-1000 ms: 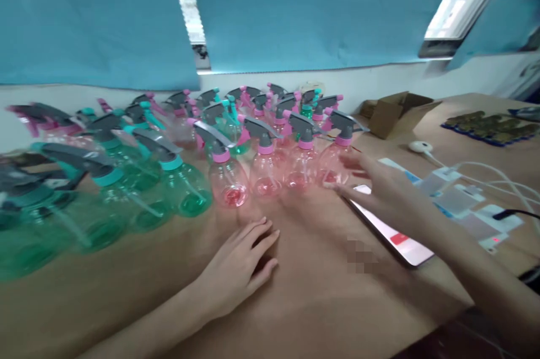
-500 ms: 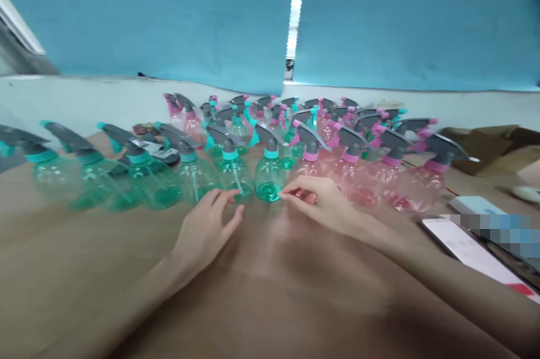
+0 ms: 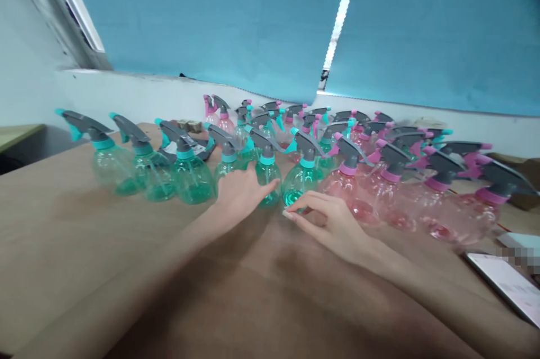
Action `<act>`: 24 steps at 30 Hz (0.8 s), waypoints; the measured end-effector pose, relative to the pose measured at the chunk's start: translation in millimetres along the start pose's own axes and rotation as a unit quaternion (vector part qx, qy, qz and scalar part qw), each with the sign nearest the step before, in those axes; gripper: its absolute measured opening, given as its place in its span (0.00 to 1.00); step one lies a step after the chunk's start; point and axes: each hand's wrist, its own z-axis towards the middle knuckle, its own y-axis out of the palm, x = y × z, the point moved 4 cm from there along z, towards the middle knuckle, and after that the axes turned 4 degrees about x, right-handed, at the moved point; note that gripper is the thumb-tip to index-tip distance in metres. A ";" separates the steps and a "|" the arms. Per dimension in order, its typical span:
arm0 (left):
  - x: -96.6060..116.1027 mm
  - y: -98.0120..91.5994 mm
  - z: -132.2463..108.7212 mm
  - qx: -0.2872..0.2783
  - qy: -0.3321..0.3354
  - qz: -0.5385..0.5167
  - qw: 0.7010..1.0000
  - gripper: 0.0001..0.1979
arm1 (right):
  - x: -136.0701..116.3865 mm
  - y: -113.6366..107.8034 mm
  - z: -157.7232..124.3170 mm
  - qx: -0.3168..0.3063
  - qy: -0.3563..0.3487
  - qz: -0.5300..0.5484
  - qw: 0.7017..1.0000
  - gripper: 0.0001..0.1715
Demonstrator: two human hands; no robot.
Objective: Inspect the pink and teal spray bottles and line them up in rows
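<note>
Several green spray bottles (image 3: 192,173) and pink spray bottles (image 3: 352,187) with grey triggers stand in rows across a brown table (image 3: 84,246). My left hand (image 3: 240,193) reaches forward, fingers stretched out, touching the base of a green bottle (image 3: 266,170) in the front row. My right hand (image 3: 333,224) lies beside it, fingers loosely extended, its fingertips at the base of another green bottle (image 3: 300,179). Neither hand holds anything.
A phone or tablet with a white screen (image 3: 506,286) lies at the table's right edge. Blue blinds (image 3: 211,16) hang behind the bottles above a white sill. A cardboard box (image 3: 525,165) sits at the far right behind the pink bottles.
The view has swung left. Both hands moved from the pink bottles and the phone to the green bottles in the front row; the left hand reached further forward onto a bottle.
</note>
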 end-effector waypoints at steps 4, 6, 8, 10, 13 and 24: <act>1.8 0.9 0.5 0.002 -0.002 0.008 1.000 0.34 | -0.4 -0.9 -3.0 -0.007 0.013 0.001 1.000 0.07; 2.1 -0.4 -3.8 0.002 -0.002 0.015 1.000 0.34 | 1.4 -1.7 -2.8 -0.006 0.023 0.002 1.000 0.07; 2.6 -2.8 -11.3 0.002 0.003 0.021 1.000 0.33 | 3.2 -2.7 -2.3 0.000 0.034 0.004 0.999 0.06; 3.2 -5.6 -21.7 -0.001 0.012 0.025 1.000 0.34 | 4.4 -4.4 -2.4 0.011 0.047 0.011 0.999 0.07; 4.8 -9.1 -41.9 -0.012 0.025 0.028 0.999 0.39 | 5.3 -8.5 -4.8 0.039 0.064 0.023 0.997 0.09; 45.4 -11.0 -106.0 -0.065 0.139 -0.071 0.986 0.35 | -8.0 -22.9 -19.4 -0.001 0.087 0.168 0.982 0.34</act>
